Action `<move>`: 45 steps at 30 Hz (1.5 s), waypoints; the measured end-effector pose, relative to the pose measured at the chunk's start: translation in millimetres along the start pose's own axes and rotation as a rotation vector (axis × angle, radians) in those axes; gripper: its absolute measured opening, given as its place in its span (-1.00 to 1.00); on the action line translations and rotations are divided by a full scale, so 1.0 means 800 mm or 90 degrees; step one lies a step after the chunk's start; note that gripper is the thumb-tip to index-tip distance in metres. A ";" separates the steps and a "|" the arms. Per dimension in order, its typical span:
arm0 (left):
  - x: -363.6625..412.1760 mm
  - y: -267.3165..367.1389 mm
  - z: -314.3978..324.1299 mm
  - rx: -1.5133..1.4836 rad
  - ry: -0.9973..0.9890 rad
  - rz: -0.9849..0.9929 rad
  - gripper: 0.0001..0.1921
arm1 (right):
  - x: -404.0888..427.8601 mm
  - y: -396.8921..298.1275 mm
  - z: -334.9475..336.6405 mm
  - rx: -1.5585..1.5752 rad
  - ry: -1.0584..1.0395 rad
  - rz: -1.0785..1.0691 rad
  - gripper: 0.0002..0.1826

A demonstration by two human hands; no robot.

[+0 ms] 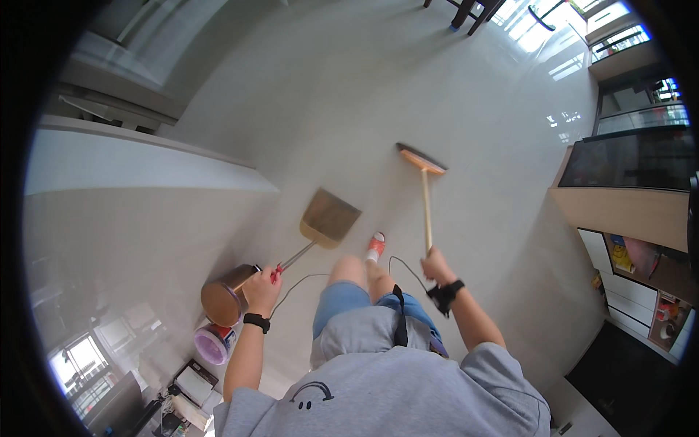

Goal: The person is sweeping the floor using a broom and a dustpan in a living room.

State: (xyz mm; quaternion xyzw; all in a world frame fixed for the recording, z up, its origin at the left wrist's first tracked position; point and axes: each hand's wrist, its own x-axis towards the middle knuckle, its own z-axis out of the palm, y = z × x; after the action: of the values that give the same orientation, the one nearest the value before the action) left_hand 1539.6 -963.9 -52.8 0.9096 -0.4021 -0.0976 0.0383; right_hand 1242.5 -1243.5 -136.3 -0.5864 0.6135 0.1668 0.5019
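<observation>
My left hand (pixel 263 290) is closed around the red-wrapped handle of a long-handled dustpan (pixel 330 217). The brownish pan is held low over the pale glossy floor, left of my foot; whether it touches the floor I cannot tell. In my right hand (pixel 438 266) is the light-coloured stick of a broom (pixel 427 202). Its wide orange head with dark bristles (pixel 420 158) is farther forward and to the right of the dustpan, apart from it. One foot in a red slipper (pixel 377 243) shows between the two tools.
Beside my left hand stand a copper-coloured bin (pixel 221 297) and a pink-rimmed bucket (pixel 212 347). A wall (pixel 153 158) juts out at the left. Cabinets (pixel 628 289) line the right side. Dark furniture legs (pixel 467 16) stand at the far end. Cables hang near both wrists.
</observation>
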 end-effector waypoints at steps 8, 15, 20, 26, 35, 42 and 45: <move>0.003 -0.006 0.008 0.037 0.010 0.007 -0.88 | -0.146 -0.034 -0.069 0.329 -0.339 0.135 -0.74; 0.007 -0.006 0.005 0.049 0.020 0.039 -0.85 | -0.180 -0.044 -0.086 0.361 -0.271 0.103 -0.66; 0.005 -0.013 0.009 0.055 0.017 0.019 -0.84 | -0.165 -0.044 -0.104 0.323 -0.176 0.077 -0.67; 0.009 -0.011 0.001 0.034 0.019 0.034 -0.83 | -0.100 -0.018 -0.104 0.268 -0.052 0.052 -0.88; 0.020 -0.010 -0.010 -0.047 -0.037 0.035 -0.86 | -0.129 -0.026 -0.016 0.130 -0.117 0.149 -0.82; 0.016 -0.017 -0.007 0.001 -0.085 0.087 -0.86 | -0.176 -0.046 -0.002 0.533 -0.322 0.221 -0.83; 0.014 -0.029 -0.010 -0.010 -0.085 0.103 -0.86 | -0.203 -0.062 -0.019 0.633 -0.319 0.227 -0.90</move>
State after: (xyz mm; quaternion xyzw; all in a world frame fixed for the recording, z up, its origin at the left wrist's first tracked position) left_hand 1565.7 -956.6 -49.7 0.8651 -0.4753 -0.1580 0.0264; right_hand 1248.8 -1178.2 21.3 -0.1106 0.5700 0.0744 0.8108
